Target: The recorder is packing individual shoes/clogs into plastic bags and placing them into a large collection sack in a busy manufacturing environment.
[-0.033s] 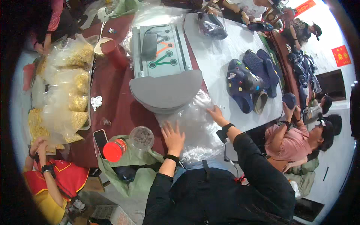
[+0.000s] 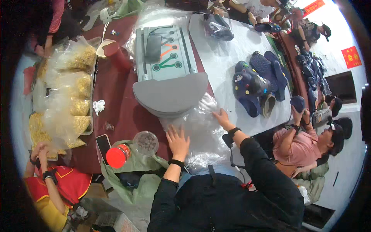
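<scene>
My left hand (image 2: pixel 178 142) lies flat with its fingers spread on the left side of a clear plastic sheet or bag (image 2: pixel 206 137). Along the sheet's right side rests my right hand (image 2: pixel 224 120), fingers stretched out and apart from anything I can make out in them. Just beyond both hands is a light grey panel (image 2: pixel 170 65) marked with green and orange lines and rings. Its rounded dark grey end piece (image 2: pixel 171 92) points towards me and overlaps the plastic. A dark grey flat block (image 2: pixel 154 48) sits on the panel.
Left of me are a phone (image 2: pixel 103 147), a red-lidded jar (image 2: pixel 118 155) and a round clear tub (image 2: pixel 145 143). Filled bags (image 2: pixel 79 104) fill a tray farther left. Navy clogs (image 2: pixel 259 79) lie on the right. People sit at both sides.
</scene>
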Motion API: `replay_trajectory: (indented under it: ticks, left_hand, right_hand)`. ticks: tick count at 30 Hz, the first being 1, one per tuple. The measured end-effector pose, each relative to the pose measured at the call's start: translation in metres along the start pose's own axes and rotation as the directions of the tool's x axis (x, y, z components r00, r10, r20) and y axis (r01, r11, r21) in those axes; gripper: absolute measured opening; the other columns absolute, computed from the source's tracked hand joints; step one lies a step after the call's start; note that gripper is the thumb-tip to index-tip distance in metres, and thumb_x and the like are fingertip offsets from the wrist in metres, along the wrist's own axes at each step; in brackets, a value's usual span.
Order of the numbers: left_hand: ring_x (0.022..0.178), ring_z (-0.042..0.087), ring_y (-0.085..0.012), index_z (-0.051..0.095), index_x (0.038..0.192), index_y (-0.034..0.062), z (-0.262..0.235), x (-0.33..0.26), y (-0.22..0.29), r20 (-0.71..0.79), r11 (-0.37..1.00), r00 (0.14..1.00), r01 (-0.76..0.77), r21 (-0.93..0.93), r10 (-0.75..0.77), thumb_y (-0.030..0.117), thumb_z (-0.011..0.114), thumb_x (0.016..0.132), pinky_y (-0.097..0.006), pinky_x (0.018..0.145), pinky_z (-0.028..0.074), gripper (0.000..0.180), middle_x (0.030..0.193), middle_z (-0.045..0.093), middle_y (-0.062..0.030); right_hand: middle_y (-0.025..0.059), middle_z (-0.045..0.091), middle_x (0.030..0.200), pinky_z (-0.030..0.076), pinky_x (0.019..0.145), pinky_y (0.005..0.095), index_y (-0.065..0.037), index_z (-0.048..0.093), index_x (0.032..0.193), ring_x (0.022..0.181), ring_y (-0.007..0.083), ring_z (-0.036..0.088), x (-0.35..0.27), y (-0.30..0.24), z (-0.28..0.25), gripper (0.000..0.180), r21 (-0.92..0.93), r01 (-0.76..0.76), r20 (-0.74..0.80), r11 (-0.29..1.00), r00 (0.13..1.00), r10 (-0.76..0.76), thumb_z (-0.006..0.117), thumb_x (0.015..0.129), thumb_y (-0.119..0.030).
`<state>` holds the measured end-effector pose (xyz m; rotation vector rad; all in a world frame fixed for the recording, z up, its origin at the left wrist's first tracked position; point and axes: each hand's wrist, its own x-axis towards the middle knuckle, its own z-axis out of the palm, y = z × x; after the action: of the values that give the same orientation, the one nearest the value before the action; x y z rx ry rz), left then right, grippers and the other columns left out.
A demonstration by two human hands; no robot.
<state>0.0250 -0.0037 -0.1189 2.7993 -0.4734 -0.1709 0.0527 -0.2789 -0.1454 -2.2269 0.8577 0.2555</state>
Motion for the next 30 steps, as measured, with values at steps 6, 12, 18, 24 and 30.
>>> replay_trajectory:
  ticks: [6, 12, 18, 24, 30]
  left_hand:
    - [0.129, 0.023, -0.0427, 0.03, 0.137, 0.0163, 0.006, 0.017, -0.008, 0.069, 0.997, 0.997, 0.027, 0.071, -0.032, 0.044, 0.054, 0.078, -0.05, 0.107, 0.012, 0.069, 0.14, 0.025, -0.0248]
    - [0.129, 0.021, -0.0419, 0.034, 0.136, 0.0158, -0.002, 0.032, -0.007, 0.125, 0.99, 0.989, 0.063, 0.123, -0.079, 0.044, 0.053, 0.078, -0.052, 0.106, 0.013, 0.067, 0.14, 0.026, -0.0228]
    - [0.123, 0.031, -0.0403, 0.037, 0.134, 0.0161, -0.014, 0.014, 0.0, 0.011, 0.997, 0.999, 0.043, 0.063, -0.044, 0.04, 0.055, 0.078, -0.053, 0.102, 0.02, 0.064, 0.135, 0.034, -0.0207]
    - [0.114, 0.042, -0.0357, 0.053, 0.12, 0.0182, -0.002, -0.049, 0.018, 0.384, 0.799, 0.717, -0.416, -0.434, 0.581, 0.028, 0.053, 0.082, -0.051, 0.092, 0.034, 0.04, 0.127, 0.043, -0.0175]
    - [0.119, 0.038, -0.0322, 0.053, 0.121, 0.0228, 0.019, -0.083, 0.029, 0.226, 0.792, 0.761, -0.601, -0.106, 0.608, 0.036, 0.052, 0.083, -0.053, 0.093, 0.031, 0.041, 0.133, 0.041, -0.0116]
  right_hand:
    - [0.024, 0.056, 0.101, 0.042, 0.081, 0.0371, 0.005, 0.049, 0.105, 0.095, 0.0321, 0.055, 0.012, -0.014, 0.016, 0.047, 0.034, 0.073, -0.149, 0.997, 0.987, -0.067, 0.063, 0.079, -0.031]
    - [0.0223, 0.058, 0.098, 0.042, 0.08, 0.0451, 0.0, 0.05, 0.099, 0.094, 0.0406, 0.054, 0.011, -0.032, -0.005, 0.045, -0.227, 0.059, -0.102, 0.972, 0.991, -0.084, 0.063, 0.077, -0.036]
    - [0.0195, 0.048, 0.118, 0.031, 0.097, 0.0429, -0.003, 0.05, 0.11, 0.114, 0.0343, 0.042, -0.015, 0.022, -0.101, 0.051, -0.461, 0.015, -0.655, 0.887, 0.668, -0.352, 0.07, 0.066, -0.019]
    - [0.0134, 0.04, 0.13, 0.033, 0.097, 0.0437, -0.006, 0.035, 0.129, 0.121, 0.0342, 0.036, 0.005, 0.056, -0.14, 0.072, -0.427, -0.29, -0.583, 0.857, 0.813, -0.015, 0.069, 0.067, -0.019]
    - [0.0186, 0.052, 0.094, 0.045, 0.07, 0.038, 0.0, 0.05, 0.107, 0.086, 0.035, 0.054, -0.005, 0.05, -0.139, 0.034, -0.566, 0.035, -0.47, 0.824, 0.807, -0.357, 0.055, 0.077, -0.014]
